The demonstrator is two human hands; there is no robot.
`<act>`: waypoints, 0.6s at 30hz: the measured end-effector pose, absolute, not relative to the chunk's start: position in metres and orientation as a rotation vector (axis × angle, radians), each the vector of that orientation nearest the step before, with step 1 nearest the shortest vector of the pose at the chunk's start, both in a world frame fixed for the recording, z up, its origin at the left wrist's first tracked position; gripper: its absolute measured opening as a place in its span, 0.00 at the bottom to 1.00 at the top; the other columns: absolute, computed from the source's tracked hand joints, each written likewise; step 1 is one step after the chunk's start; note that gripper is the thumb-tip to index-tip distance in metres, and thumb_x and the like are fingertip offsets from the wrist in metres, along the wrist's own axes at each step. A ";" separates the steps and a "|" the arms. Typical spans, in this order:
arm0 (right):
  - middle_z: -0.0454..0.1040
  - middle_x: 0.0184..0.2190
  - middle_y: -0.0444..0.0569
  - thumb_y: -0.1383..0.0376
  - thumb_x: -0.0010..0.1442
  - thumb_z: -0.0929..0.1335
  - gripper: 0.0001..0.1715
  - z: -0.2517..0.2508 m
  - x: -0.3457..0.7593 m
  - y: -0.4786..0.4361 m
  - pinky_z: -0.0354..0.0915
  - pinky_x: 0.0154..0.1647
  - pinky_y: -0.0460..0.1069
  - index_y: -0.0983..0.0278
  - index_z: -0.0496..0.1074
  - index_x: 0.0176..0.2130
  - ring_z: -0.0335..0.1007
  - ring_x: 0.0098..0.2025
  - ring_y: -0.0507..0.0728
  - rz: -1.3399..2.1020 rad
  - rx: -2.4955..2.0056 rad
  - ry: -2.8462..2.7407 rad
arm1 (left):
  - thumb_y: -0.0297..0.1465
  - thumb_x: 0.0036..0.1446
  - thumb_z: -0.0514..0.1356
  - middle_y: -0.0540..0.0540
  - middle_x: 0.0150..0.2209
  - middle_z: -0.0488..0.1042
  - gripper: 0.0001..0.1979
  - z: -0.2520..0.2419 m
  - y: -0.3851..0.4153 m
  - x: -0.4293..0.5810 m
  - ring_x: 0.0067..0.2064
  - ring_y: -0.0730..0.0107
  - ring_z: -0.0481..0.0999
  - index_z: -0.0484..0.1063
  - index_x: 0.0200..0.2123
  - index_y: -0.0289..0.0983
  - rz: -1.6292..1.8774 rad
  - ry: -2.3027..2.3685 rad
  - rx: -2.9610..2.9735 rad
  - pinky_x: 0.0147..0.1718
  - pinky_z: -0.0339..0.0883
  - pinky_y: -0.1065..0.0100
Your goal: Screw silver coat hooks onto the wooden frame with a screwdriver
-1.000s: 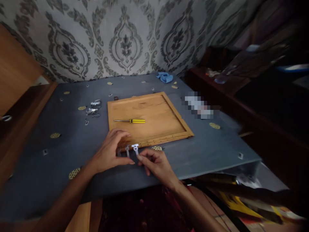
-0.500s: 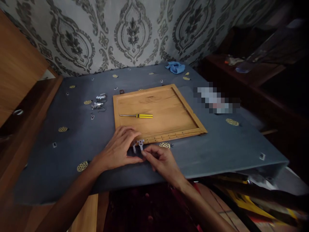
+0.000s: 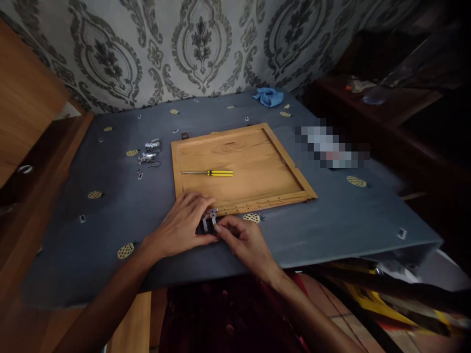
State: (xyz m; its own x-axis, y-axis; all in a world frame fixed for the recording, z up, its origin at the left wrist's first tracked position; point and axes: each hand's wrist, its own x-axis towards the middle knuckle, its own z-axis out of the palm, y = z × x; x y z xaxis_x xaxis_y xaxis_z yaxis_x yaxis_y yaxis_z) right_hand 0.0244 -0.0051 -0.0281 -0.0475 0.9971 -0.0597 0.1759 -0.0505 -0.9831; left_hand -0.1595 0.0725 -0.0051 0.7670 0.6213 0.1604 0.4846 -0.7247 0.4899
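Observation:
A framed wooden panel (image 3: 235, 162) lies on the cloth-covered table. At its near left edge my left hand (image 3: 184, 218) is curled, fingers over the frame and thumb below, around a small metal hinge (image 3: 213, 216). The hinge has a T-shaped end at the frame's edge, and part of it is hidden by the left fingers. My right hand (image 3: 245, 242) pinches its lower end between thumb and forefinger. On the panel, behind my hands, rests a screwdriver (image 3: 220, 173) with a yellow and black handle. Small dark holes run along the near frame rail.
Two more metal hinges (image 3: 149, 158) lie on the table to the left, with tiny screws beside them. A blue cloth (image 3: 269, 97) is crumpled at the back. A blurred-out packet (image 3: 331, 149) sits right of the panel. A wooden cabinet (image 3: 31, 93) stands at the left.
The T-shaped end of the hinge has tilted slightly and shifted a little to the left. Both hands stay at the frame's near edge; the view has moved slightly.

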 end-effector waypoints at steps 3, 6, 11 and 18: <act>0.68 0.21 0.41 0.59 0.64 0.68 0.14 -0.028 0.024 -0.004 0.58 0.26 0.46 0.62 0.73 0.29 0.59 0.22 0.50 1.183 -1.361 -1.366 | 0.41 0.55 0.71 0.40 0.55 0.72 0.33 -0.006 0.072 -0.159 0.58 0.48 0.71 0.61 0.59 0.43 0.444 0.835 2.524 0.59 0.65 0.46; 0.69 0.21 0.42 0.59 0.63 0.67 0.14 -0.029 0.025 -0.003 0.59 0.27 0.46 0.62 0.73 0.28 0.61 0.24 0.51 1.174 -1.358 -1.374 | 0.41 0.55 0.70 0.41 0.54 0.72 0.32 -0.006 0.072 -0.159 0.57 0.49 0.71 0.62 0.59 0.44 0.462 0.828 2.507 0.58 0.66 0.47; 0.71 0.23 0.43 0.59 0.63 0.67 0.14 -0.031 0.025 -0.003 0.59 0.28 0.47 0.63 0.74 0.28 0.64 0.25 0.51 1.171 -1.372 -1.357 | 0.39 0.57 0.69 0.42 0.52 0.73 0.30 -0.007 0.072 -0.159 0.55 0.50 0.73 0.61 0.59 0.43 0.472 0.816 2.506 0.56 0.67 0.48; 0.72 0.22 0.43 0.58 0.63 0.67 0.15 -0.033 0.023 -0.004 0.60 0.28 0.46 0.63 0.74 0.28 0.65 0.25 0.51 1.132 -1.386 -1.342 | 0.39 0.57 0.70 0.42 0.52 0.74 0.31 -0.007 0.072 -0.159 0.53 0.51 0.74 0.61 0.58 0.43 0.479 0.816 2.499 0.54 0.69 0.49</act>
State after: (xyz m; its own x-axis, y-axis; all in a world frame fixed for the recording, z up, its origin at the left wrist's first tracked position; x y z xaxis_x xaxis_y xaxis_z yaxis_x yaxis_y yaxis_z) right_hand 0.0233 -0.0037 -0.0328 0.0035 0.9994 -0.0354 0.2034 -0.0353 -0.9785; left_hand -0.1588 0.0717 -0.0075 0.7626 0.6215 0.1790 0.4592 -0.7152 0.5269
